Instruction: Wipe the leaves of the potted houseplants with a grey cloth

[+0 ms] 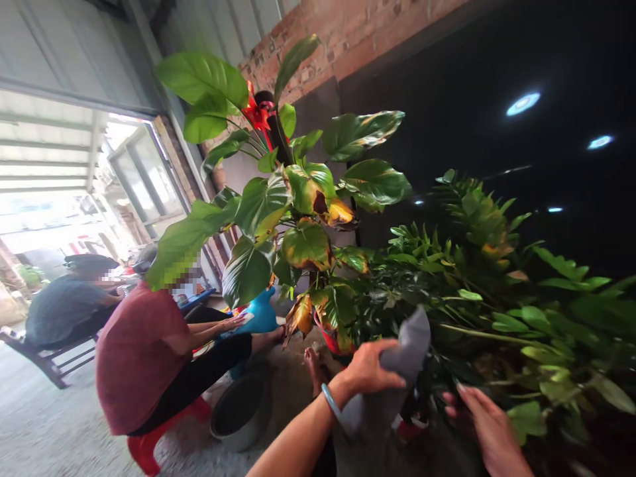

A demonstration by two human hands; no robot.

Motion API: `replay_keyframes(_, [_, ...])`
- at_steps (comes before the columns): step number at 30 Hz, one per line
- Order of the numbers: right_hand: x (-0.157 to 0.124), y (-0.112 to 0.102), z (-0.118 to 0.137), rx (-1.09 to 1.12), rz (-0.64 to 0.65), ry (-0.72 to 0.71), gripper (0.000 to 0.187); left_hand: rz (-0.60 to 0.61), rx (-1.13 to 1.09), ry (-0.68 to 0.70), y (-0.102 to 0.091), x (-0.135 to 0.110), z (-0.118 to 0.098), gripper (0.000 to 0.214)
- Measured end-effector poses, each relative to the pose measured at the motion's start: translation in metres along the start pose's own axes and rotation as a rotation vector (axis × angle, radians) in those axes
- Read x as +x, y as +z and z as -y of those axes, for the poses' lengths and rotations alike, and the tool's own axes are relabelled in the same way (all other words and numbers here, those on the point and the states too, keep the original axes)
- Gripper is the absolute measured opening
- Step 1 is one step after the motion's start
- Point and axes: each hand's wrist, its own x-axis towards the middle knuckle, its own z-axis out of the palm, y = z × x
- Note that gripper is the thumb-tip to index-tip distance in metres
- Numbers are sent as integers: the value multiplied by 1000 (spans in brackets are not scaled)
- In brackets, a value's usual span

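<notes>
My left hand [370, 368] is closed on a grey cloth [397, 371], holding it up against the leaves of a bushy green plant [497, 291]. A blue bangle sits on that wrist. My right hand [484, 421] reaches under the plant's leaves at the lower right; its fingers are stretched out and touch the foliage. Behind stands a tall plant with big green and yellow leaves [293, 218] and a red bow [256, 112] near the top of its stake, in a red pot [332, 339].
A person in a dark red shirt [139, 354] sits on a low red stool at the left, beside a metal basin [241, 411] on the floor. Another person in dark clothes [64, 305] sits farther back. A brick wall and dark panel stand behind the plants.
</notes>
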Motion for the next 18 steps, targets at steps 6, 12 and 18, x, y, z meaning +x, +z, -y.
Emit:
replay_keyframes(6, [11, -7, -8, -39, 31, 0, 57, 91, -61, 32, -20, -15, -15, 69])
replay_keyframes(12, [31, -17, -32, -41, 57, -48, 54, -160, -162, 123, -10, 2, -25, 70])
replay_keyframes(18, [34, -22, -33, -60, 90, -11, 50, 273, 200, -28, -4, -23, 2, 68])
